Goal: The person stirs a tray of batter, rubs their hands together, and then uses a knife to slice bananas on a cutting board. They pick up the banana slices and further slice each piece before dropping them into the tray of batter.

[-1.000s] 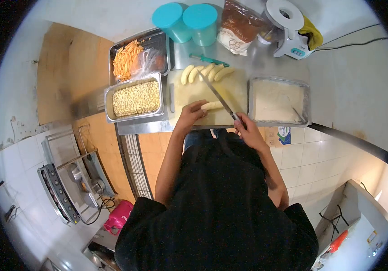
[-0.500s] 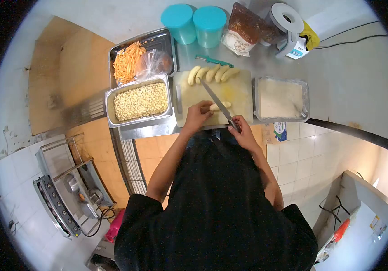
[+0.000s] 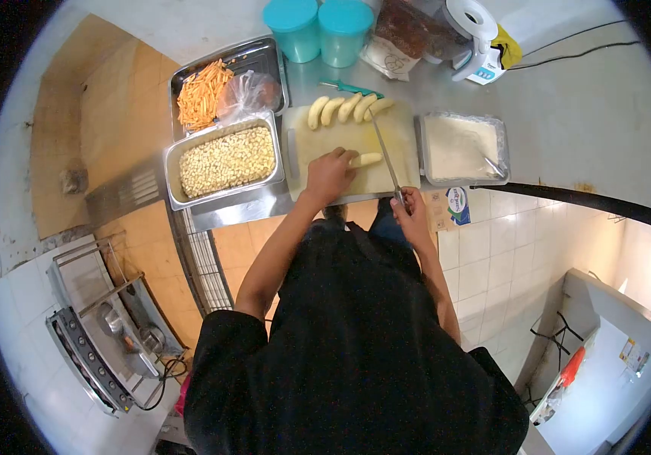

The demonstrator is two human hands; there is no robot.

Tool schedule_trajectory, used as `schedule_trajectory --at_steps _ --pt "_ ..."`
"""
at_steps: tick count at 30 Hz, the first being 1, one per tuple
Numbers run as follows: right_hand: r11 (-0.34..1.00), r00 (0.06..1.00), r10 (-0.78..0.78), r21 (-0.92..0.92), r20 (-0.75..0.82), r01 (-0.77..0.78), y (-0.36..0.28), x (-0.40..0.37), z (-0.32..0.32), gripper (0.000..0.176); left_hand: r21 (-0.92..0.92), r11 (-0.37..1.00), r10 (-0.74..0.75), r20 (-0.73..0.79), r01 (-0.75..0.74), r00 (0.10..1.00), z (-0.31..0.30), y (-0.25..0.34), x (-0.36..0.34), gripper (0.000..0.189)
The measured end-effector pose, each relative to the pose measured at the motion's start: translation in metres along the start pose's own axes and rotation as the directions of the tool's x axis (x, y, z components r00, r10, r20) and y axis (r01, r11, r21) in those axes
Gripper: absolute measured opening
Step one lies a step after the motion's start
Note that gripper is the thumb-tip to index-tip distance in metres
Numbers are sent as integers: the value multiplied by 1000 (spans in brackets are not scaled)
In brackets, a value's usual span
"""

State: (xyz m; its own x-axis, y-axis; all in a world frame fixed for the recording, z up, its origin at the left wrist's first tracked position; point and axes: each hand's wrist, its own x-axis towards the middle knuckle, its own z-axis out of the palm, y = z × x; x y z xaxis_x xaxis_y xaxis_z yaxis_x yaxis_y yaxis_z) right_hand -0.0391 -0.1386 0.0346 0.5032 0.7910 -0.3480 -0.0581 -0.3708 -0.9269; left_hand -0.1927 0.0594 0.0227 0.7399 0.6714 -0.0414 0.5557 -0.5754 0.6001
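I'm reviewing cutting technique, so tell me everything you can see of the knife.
The knife has a long, narrow, metal-looking blade; its handle is hidden in the grip of the right hand at the near edge of the cutting board. The blade slants over the board, tip pointing away toward the row of peeled bananas. It sits just right of the banana piece under the left hand; whether it touches that piece cannot be told.

We swung the knife (image 3: 386, 157) from its slant across the peeled banana (image 3: 367, 159) to nearly straight beside its right end. Our right hand (image 3: 411, 211) drew back to the cutting board (image 3: 340, 136) edge, and our left hand (image 3: 330, 176) slid further over the fruit.
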Motion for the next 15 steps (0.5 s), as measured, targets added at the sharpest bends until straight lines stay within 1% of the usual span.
schedule_trajectory --at_steps 2,4,5,8,9,10,11,13,15 --pt "1000 1000 8 3 30 -8 -5 0 -1 28 -7 1000 11 3 -11 1000 -3 -2 -1 33" --pt "1000 998 -8 9 54 8 -5 5 -5 29 93 995 -49 90 41 995 -11 2 5 32" --pt "1000 996 -18 12 83 17 -6 9 -7 29 96 995 -49 80 41 996 -13 1 7 32" --pt "1000 997 -27 -5 78 27 -11 17 -11 30 73 996 -60 54 56 997 -12 -2 6 32" --pt "999 996 -33 -3 81 33 -10 20 -13 30 53 997 -61 4 60 998 -12 -1 6 33" --pt "997 995 -59 -42 87 63 -8 23 -16 30 32 997 -62 -42 63 997 -12 0 6 33" --pt "993 992 -82 -80 92 89 -6 24 -19 30 34 997 -62 -41 63 997 -11 1 6 33" --pt "991 992 -94 -87 81 101 -5 24 -22 30 61 996 -56 -64 60 996 -10 4 6 33" --pt "989 991 -110 -94 71 116 -6 26 -25 30 59 996 -63 -49 65 997 -7 5 9 33"
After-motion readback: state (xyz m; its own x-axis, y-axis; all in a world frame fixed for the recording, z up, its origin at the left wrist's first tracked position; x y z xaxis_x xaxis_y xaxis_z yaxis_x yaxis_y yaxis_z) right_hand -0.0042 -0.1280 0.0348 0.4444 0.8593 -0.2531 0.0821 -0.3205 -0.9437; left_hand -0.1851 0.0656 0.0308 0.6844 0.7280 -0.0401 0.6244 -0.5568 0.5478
